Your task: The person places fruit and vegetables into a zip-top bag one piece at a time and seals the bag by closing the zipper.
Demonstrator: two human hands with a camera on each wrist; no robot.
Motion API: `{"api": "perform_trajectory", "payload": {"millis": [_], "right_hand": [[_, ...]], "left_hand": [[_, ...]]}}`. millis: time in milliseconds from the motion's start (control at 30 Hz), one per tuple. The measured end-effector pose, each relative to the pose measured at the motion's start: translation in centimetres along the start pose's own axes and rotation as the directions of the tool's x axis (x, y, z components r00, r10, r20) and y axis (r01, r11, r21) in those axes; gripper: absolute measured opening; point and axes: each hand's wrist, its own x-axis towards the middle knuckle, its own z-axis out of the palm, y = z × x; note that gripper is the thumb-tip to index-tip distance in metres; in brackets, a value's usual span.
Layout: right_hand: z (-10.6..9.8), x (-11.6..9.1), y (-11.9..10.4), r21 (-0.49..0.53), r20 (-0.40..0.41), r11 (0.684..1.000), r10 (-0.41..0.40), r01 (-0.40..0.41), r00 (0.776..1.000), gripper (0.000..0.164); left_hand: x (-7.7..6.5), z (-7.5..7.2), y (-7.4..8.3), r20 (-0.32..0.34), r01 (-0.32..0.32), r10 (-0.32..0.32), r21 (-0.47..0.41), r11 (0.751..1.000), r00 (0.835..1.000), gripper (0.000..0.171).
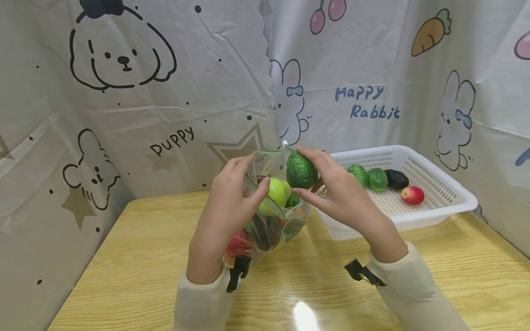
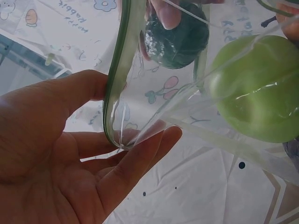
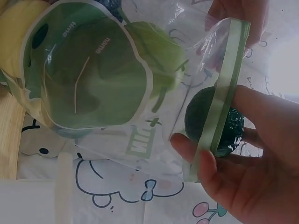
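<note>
A clear zip bag (image 1: 271, 158) with green edging stands with its mouth spread wide. My left hand (image 1: 229, 197) holds the bag's rim on the left, thumb and fingers on either side of the edging (image 2: 112, 84). In my right hand (image 1: 345, 191) is a round, wrinkled green cabbage (image 1: 301, 170), gripped at the right side of the mouth. The right wrist view has this cabbage (image 3: 201, 112) partly behind the bag's green strip (image 3: 224, 88). Inside the bag lies a green apple (image 1: 276, 192) among darker and green items, partly hidden by film. Something pinkish red (image 1: 239, 243) shows low at the left.
Right of the bag, a white perforated basket (image 1: 451, 209) contains two green cabbages (image 1: 377, 179), a dark avocado (image 1: 396, 179) and a red-and-yellow fruit (image 1: 412, 195). The wooden table (image 1: 136, 271) is bounded by a printed white curtain (image 1: 186, 101) behind and at the sides.
</note>
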Motion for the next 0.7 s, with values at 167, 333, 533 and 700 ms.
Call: {"api": "perform_trajectory", "payload": {"millis": [167, 333, 533, 700], "right_hand": [[0.18, -0.01, 0.23, 0.085, 0.052, 0.996, -0.001, -0.003, 0.999, 0.076], [-0.17, -0.03, 0.32, 0.068, 0.05, 0.997, 0.027, -0.03, 0.998, 0.075], [-0.58, -0.04, 0.51, 0.048, 0.049, 0.997, 0.055, -0.057, 0.997, 0.072], [-0.68, -0.19, 0.53, 0.057, 0.065, 0.996, 0.061, -0.065, 0.996, 0.073]], "left_hand": [[0.01, 0.0, 0.02, 0.001, 0.001, -0.001, 0.005, 1.0, 1.0, 0.052], [0.02, -0.09, 0.07, 0.003, 0.009, -0.009, 0.0, 1.0, 1.0, 0.052], [0.1, -0.12, 0.19, -0.002, 0.008, -0.008, -0.001, 1.0, 1.0, 0.052], [0.13, -0.15, 0.19, -0.003, 0.007, -0.007, -0.008, 1.0, 1.0, 0.053]]}}
